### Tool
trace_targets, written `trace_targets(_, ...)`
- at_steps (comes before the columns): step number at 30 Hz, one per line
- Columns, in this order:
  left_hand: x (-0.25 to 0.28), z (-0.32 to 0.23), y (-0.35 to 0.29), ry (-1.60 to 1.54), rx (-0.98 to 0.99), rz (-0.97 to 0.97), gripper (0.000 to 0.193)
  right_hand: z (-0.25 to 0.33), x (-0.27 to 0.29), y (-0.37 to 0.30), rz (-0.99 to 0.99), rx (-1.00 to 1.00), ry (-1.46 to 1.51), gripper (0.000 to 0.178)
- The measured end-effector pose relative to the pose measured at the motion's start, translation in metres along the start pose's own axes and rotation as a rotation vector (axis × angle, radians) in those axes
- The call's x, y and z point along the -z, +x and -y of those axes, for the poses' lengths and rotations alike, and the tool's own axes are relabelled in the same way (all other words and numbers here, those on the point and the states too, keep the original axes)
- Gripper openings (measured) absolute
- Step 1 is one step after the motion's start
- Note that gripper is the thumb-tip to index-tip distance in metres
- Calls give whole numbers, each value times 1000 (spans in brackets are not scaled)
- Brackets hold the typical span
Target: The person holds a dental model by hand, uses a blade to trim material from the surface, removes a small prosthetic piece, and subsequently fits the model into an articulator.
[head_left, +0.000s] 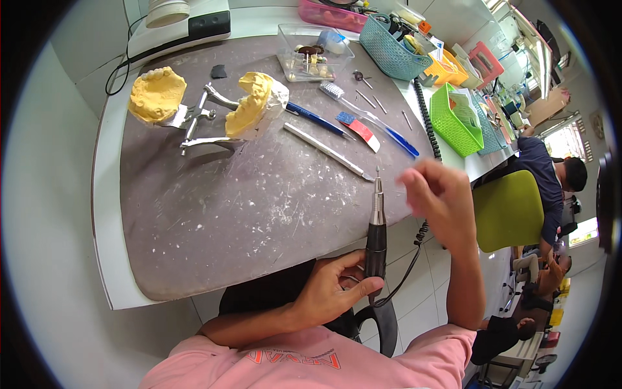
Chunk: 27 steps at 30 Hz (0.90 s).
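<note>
My left hand (343,282) is wrapped round the black lower body of a dental handpiece (376,243), which stands upright at the bench's near edge. Its silver nose points away from me and ends in a small greenish bur (378,170). Just right of that tip, my right hand (444,198) is raised with its fingers curled and thumb bent in; whatever it may pinch is too small or blurred to make out. A silver-handled knife (327,151) lies with its blade end close to the bur. A coiled cord (422,233) hangs behind the right wrist.
A metal articulator (197,117) with yellow plaster casts (157,95) stands at the far left. Across the bench lie a blue pen (321,121), a toothbrush (369,117), folded sandpaper (358,131) and loose burs. Behind are a clear box (315,65) and baskets (457,120). People sit at right.
</note>
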<state>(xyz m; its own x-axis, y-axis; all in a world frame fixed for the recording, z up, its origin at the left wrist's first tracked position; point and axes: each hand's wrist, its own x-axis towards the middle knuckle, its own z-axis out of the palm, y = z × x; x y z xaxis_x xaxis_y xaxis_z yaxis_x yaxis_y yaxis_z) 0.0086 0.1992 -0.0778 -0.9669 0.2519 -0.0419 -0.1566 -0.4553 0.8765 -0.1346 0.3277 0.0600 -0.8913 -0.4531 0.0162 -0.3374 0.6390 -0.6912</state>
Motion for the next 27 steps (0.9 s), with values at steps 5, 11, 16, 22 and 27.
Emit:
trace_targets(5, -10, 9, 1, -65, -106, -89, 38, 6, -21, -49, 16, 242, -394, 37)
trace_targets(11, -27, 8, 4, -45, -131, -59, 31, 0, -26, -64, -72, 208, -441, 40)
trace_targets(16, -25, 9, -3, -139, -204, -43, 30, 2, -23, -58, 188, 22, -100, 29)
trace_targets(22, -29, 2, 5, -97, -396, 79, 40, -12, -14, -130, -104, 369, 87, 80)
trace_targets(27, -2, -29, 9, 265, -749, 231, 42, 14, -37, -154, 691, 25, 652, 106)
